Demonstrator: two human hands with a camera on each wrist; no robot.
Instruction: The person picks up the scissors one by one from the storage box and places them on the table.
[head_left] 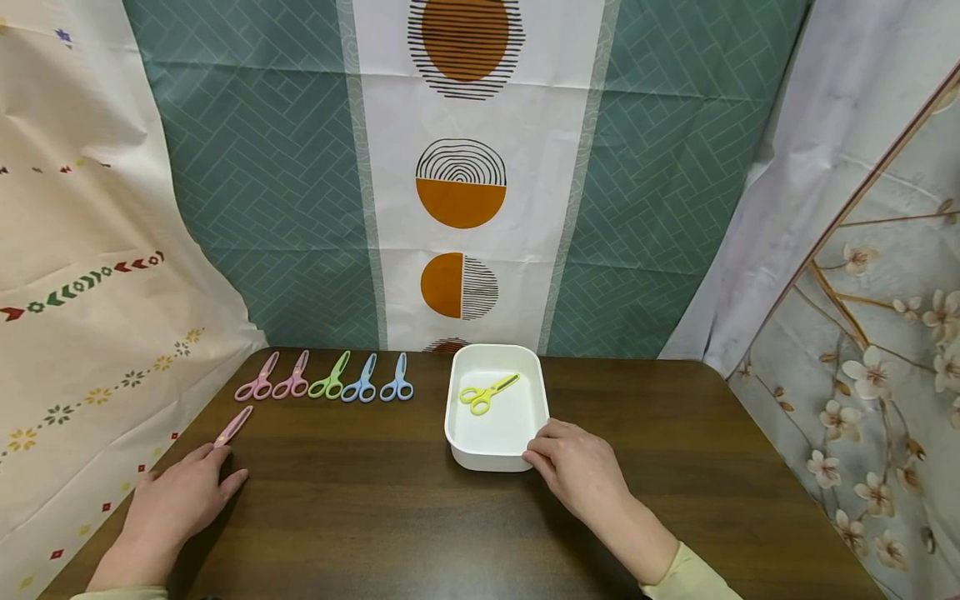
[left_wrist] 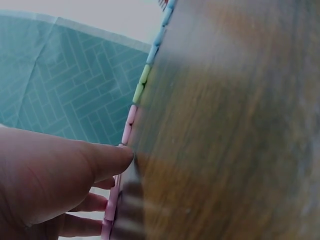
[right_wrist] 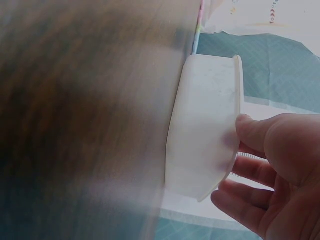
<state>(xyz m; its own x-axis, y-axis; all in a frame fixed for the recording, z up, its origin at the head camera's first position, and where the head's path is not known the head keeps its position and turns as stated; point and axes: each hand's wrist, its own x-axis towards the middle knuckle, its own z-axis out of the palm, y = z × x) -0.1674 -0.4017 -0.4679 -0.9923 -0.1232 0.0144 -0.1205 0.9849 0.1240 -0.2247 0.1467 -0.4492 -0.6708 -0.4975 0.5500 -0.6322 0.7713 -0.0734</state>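
Observation:
My left hand (head_left: 174, 500) rests at the table's left side, its fingers over the handles of a pair of pink scissors (head_left: 234, 425); only the blades show past the fingertips in the head view. In the left wrist view the fingers reach down to the pink scissors (left_wrist: 111, 205), thumb apart from them. At the near right corner of a white tray (head_left: 487, 460), my right hand (head_left: 581, 467) pinches the rim, thumb outside. Yellow scissors (head_left: 489, 393) lie inside that tray. The right wrist view shows the tray's side wall (right_wrist: 205, 120) beside the thumb.
Behind the left hand, along the back edge, runs a row of scissors: two pink pairs (head_left: 257, 387), a green pair (head_left: 327, 385) and two blue pairs (head_left: 360, 388). Brown wood tabletop (head_left: 360, 500) lies between the hands. Patterned cloths (head_left: 262, 183) hang around the table.

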